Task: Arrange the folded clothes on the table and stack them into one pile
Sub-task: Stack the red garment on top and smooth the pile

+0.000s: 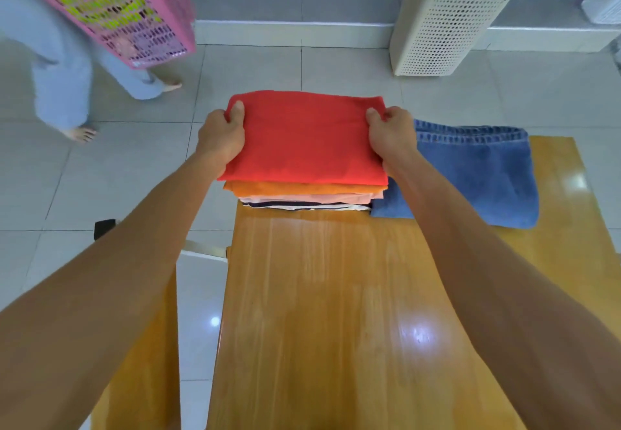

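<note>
our left hand (221, 137) and right hand (389, 137) pinch the red garment (302, 140) between them; we should square it on the pile (302, 196), edges flush.

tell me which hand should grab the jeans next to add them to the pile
Right, probably. The right hand grips the red shirt right beside the jeans; the left hand is across the pile.

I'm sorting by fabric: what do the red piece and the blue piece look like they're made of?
Red garment: soft matte knit, probably cotton jersey, smooth and unshiny. Blue garment: denim by its faded, mottled weave and stitched waistband seam.
</note>
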The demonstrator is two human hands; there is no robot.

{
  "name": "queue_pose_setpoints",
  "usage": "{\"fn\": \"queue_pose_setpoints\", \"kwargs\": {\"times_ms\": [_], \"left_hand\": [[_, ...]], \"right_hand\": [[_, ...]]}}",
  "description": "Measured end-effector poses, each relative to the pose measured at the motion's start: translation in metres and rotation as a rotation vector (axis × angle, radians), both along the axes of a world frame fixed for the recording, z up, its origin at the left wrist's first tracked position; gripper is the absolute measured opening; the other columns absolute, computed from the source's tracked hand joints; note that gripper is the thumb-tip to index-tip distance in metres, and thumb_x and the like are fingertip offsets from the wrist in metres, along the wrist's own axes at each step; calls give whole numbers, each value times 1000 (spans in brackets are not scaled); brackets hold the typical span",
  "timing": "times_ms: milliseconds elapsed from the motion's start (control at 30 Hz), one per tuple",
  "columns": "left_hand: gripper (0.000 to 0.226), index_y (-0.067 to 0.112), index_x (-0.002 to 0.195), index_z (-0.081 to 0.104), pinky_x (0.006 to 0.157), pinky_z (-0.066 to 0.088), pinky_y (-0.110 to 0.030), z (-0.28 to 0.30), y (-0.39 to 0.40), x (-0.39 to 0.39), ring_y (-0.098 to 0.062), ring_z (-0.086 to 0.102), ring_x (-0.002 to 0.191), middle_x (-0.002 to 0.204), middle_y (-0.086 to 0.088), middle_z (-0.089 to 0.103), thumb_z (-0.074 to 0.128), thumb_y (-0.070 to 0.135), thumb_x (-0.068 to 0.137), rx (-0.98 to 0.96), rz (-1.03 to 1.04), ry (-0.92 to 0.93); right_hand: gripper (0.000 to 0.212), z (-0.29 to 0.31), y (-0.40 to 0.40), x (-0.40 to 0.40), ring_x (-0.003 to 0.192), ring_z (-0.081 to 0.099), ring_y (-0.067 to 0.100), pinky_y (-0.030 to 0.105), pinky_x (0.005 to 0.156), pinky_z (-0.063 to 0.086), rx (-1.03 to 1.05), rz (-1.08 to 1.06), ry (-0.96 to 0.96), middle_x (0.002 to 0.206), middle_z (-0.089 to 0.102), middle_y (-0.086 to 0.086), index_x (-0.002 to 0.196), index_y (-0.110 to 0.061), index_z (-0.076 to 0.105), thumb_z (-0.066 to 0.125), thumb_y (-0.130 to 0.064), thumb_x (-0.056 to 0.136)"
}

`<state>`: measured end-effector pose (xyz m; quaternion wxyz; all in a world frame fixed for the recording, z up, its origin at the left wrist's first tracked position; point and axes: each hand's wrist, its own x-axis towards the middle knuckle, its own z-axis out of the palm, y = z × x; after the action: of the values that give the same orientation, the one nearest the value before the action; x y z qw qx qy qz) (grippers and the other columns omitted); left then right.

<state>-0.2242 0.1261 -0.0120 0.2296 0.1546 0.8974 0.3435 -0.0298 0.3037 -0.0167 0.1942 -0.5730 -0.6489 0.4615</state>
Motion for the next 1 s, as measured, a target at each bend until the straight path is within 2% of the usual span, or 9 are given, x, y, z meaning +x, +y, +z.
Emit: {"fn": "queue_pose_setpoints", "kwargs": {"times_ms": [133,367,500,567,633,767,867,933,1000], "left_hand": [[66,9,123,59,80,38,-34,4,0,-10,-24,53,98,112,-7,59,28,62,100,18,-16,86],[58,4,125,55,83,35,-33,-4,-5,1,-34,55,117,125,-16,61,32,53,102,-84,-21,187],[44,11,129,52,96,40,-43,8,-4,4,-32,50,122,129,-13,54,42,41,99,-84,-19,511],[37,15,126,59,102,34,-43,12,4,19,-28,46,128,133,-9,55,40,32,99,25,-117,710],[38,19,126,62,108,29,-44,11,15,39,-25,41,137,140,-7,52,35,30,100,47,-330,784],[51,31,151,36,120,10,-54,-14,11,51,-24,14,152,163,-5,23,24,44,104,-175,-549,694],[55,43,152,28,119,10,-57,-19,-6,36,-24,10,153,165,-3,15,23,58,100,-205,-496,614],[55,44,154,22,118,5,-60,-17,-13,30,-24,3,153,166,-2,9,20,59,100,-215,-450,477],[55,40,155,20,118,-2,-62,-14,-14,32,-25,-3,154,167,-3,5,18,55,102,-250,-445,489]], "right_hand": [[40,2,5,-3,100,65,22,31,77,50,30,-37,60,113,68,6,121,-10,62,57,-41,95],[40,5,-7,3,96,54,17,27,75,38,0,-13,-27,120,63,5,128,-10,56,57,-37,98],[32,26,-16,1,109,54,24,33,77,39,390,-42,-180,128,57,7,127,-15,54,53,-26,96],[34,29,-30,-13,125,51,28,41,92,45,649,93,-188,139,52,8,129,-19,59,49,-27,97],[40,26,-48,-30,140,41,29,47,106,39,793,348,-258,152,45,8,135,-25,58,43,-33,99],[50,-1,-69,-32,154,17,24,54,121,17,698,674,-471,165,25,0,153,-34,37,27,-45,105],[55,-9,-58,-12,155,11,22,56,123,6,613,596,-550,167,20,-2,157,-37,26,21,-51,104],[58,-5,-45,-1,156,6,23,58,122,2,501,519,-587,168,16,0,159,-30,21,18,-49,104],[60,1,-35,4,156,1,24,59,122,0,456,440,-614,168,12,4,160,-20,18,17,-45,105]]}}
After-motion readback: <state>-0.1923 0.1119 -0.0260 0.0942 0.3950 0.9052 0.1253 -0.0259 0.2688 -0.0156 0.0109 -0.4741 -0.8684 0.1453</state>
